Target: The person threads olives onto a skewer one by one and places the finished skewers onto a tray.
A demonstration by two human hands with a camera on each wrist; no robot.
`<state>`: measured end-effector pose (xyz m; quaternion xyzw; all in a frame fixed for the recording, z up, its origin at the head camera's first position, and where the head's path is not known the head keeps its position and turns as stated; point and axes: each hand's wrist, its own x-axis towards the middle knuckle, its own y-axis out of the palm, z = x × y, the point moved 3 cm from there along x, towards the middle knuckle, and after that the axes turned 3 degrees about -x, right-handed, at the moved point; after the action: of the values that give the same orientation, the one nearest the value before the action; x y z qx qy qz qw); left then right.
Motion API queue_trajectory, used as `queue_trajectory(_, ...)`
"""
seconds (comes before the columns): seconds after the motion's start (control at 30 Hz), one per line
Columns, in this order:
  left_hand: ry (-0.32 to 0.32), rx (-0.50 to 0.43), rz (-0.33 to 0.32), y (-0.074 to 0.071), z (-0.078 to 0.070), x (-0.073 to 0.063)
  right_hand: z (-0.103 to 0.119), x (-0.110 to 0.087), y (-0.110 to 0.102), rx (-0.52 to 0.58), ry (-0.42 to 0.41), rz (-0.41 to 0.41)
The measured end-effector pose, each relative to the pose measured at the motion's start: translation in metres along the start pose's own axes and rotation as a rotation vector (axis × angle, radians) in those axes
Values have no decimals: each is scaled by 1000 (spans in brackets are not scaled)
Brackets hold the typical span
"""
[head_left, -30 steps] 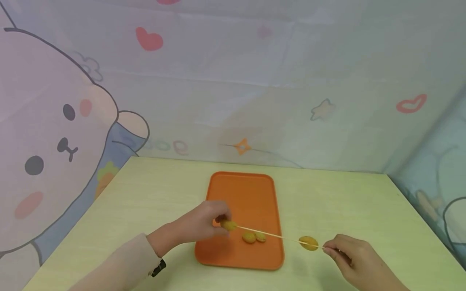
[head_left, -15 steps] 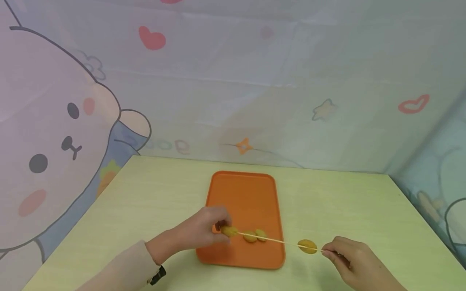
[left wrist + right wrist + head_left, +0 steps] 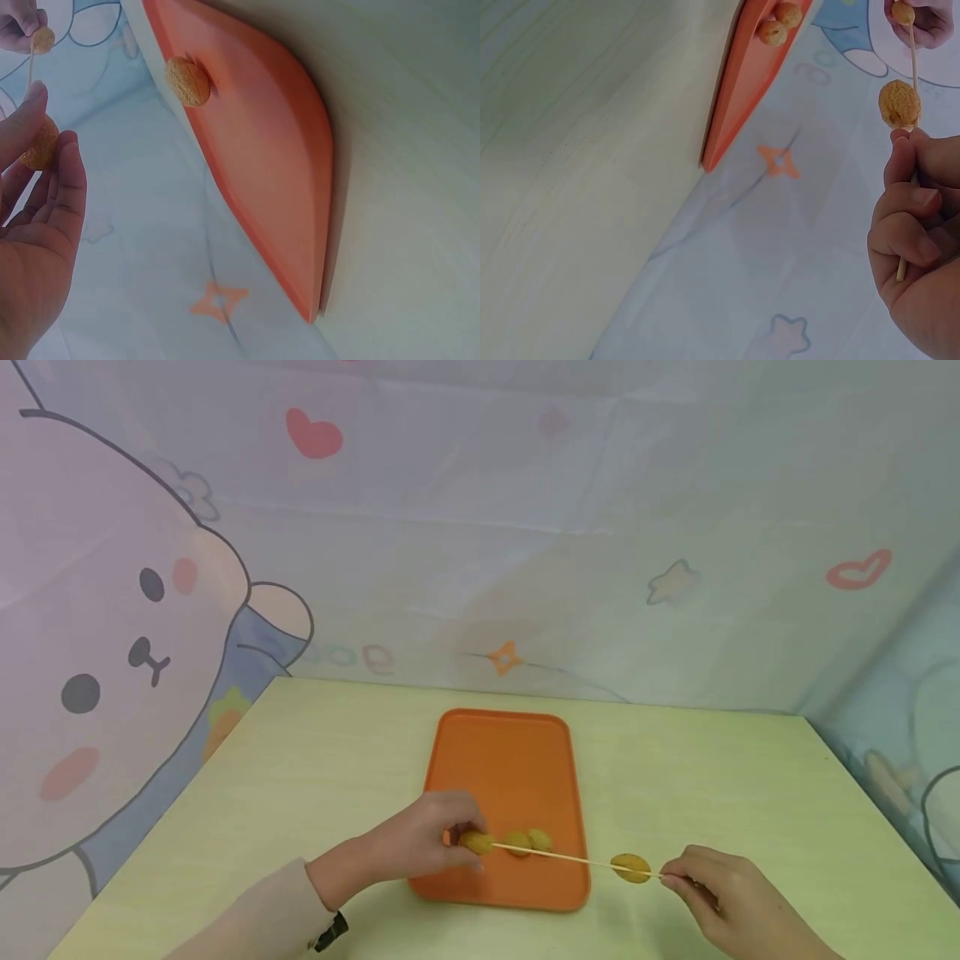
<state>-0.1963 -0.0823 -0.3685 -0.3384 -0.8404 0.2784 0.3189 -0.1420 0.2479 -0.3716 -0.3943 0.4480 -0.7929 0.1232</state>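
Observation:
A thin wooden skewer (image 3: 562, 858) stretches between both hands, above the tray's near part. My left hand (image 3: 423, 835) pinches a golden-brown fried ball (image 3: 476, 842) at the skewer's left end; the left wrist view shows thumb and fingers (image 3: 71, 176) on either side of it. The right hand (image 3: 731, 893) grips the other end of the skewer, whose butt (image 3: 901, 268) pokes out below the curled fingers. Close to these fingertips, a second fried ball (image 3: 899, 103) sits on the skewer. Two more balls (image 3: 516, 841) (image 3: 788, 15) lie together on the orange tray (image 3: 502, 760).
The tray rests on a pale yellow-green table (image 3: 690, 785). Behind the table hangs a cloth backdrop (image 3: 480, 527) printed with a bear, hearts and stars. A dark band (image 3: 330, 932) shows at the left sleeve (image 3: 258, 914).
The left hand and its ball have come slightly lower and to the right, and the skewer slopes less. The right hand has barely moved and keeps its hold.

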Motion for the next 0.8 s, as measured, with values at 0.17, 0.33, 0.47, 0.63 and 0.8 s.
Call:
queue_trajectory(0.17, 31, -1, -7, 2, -1, 1, 0, 0, -1, -4, -21, -6)
queue_trajectory(0.33, 51, 11, -12, 2, -3, 2, 1, 1, 1, 6, -56, -24)
queue_trajectory(0.47, 56, 16, -12, 2, -4, 3, 2, 2, 2, 15, -65, -36)
queue_trajectory(0.63, 40, 18, -12, 3, -6, 3, 5, 5, 3, 15, -49, -28)
queue_trajectory(0.8, 35, 16, -16, 3, -7, 4, 6, 7, 4, 21, -47, -16)
